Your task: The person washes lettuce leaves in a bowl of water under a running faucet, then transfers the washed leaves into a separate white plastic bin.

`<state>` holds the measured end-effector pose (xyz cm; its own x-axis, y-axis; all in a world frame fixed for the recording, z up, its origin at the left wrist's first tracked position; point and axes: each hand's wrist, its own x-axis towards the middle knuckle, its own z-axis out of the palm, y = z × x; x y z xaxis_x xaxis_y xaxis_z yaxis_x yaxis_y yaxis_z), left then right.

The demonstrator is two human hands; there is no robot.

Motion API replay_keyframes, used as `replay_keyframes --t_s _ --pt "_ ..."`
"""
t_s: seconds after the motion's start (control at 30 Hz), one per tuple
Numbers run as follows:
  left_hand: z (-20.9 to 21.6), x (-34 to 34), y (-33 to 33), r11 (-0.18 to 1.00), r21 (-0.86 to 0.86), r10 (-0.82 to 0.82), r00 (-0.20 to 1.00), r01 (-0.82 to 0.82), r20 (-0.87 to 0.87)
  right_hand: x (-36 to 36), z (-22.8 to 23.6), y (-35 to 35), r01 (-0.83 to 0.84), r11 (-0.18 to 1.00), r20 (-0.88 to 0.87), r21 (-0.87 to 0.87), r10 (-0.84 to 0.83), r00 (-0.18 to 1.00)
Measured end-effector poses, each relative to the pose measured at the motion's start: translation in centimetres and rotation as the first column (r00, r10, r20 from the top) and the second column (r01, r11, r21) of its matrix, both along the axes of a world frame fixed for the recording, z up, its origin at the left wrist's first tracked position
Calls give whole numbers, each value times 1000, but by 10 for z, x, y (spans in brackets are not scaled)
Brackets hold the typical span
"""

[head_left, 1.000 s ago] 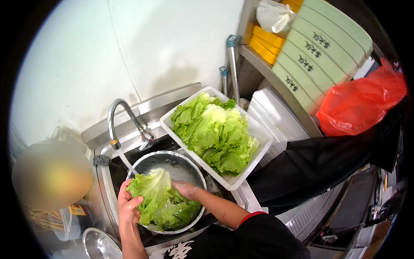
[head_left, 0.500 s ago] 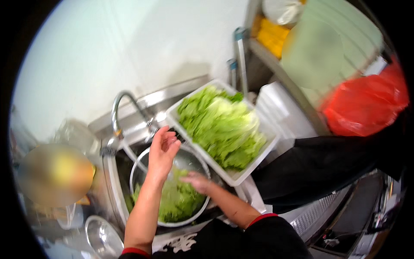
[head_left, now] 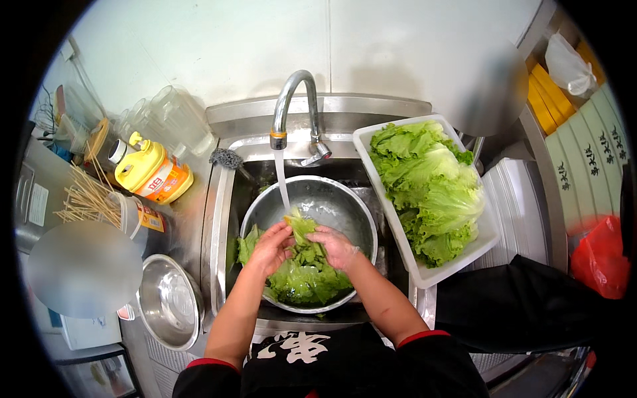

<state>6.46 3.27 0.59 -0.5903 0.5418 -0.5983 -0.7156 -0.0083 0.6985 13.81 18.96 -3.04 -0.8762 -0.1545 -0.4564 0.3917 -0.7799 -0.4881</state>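
A green lettuce leaf [head_left: 304,233] is held up between my two hands, over a large metal basin [head_left: 338,199] in the sink. My left hand [head_left: 271,250] closes on the leaf's left side, close to the running water. The fingers of my right hand [head_left: 334,247] pinch its right side. Below them, more wet lettuce leaves [head_left: 308,282] lie in the lower part of the basin. From the curved faucet [head_left: 279,123] a stream of water falls into the basin near my left fingertips. To the right, a white plastic tub [head_left: 388,199] full of lettuce [head_left: 431,189] rests across the sink's edge.
Left of the sink stand an empty metal bowl [head_left: 169,305], a yellow jug [head_left: 156,174], a container of wooden skewers [head_left: 136,222] and clear pitchers [head_left: 179,119]. A steel scrubber [head_left: 226,158] sits at the sink's rim. A red plastic bag [head_left: 600,259] is at far right.
My view has swung left and levelled. My left hand has come down from above the basin, and both hands now hold a leaf near the water stream.
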Motion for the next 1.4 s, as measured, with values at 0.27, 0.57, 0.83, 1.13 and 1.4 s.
replay_keyframes --t_s 0.27,0.57,0.83,1.13,1.4 --pt "0 -9 -3 996 -62 57 987 -67 -153 -5 1 -5 -9 973 96 231 -14 995" --pt "-4 -24 5 980 -158 83 970 -121 -229 -8 -11 -12 163 577 -224 800 35 974" --pt "-11 -17 16 962 -164 195 970 -218 -146 -21 -21 -1 71 743 -146 666 36 989" --pt "-28 -33 19 974 -172 94 957 -145 -275 -29 -15 -2 60 546 -145 836 114 983" --pt "-24 -31 28 981 -189 -52 999 54 12 -36 18 8 -7 448 -142 894 298 944"
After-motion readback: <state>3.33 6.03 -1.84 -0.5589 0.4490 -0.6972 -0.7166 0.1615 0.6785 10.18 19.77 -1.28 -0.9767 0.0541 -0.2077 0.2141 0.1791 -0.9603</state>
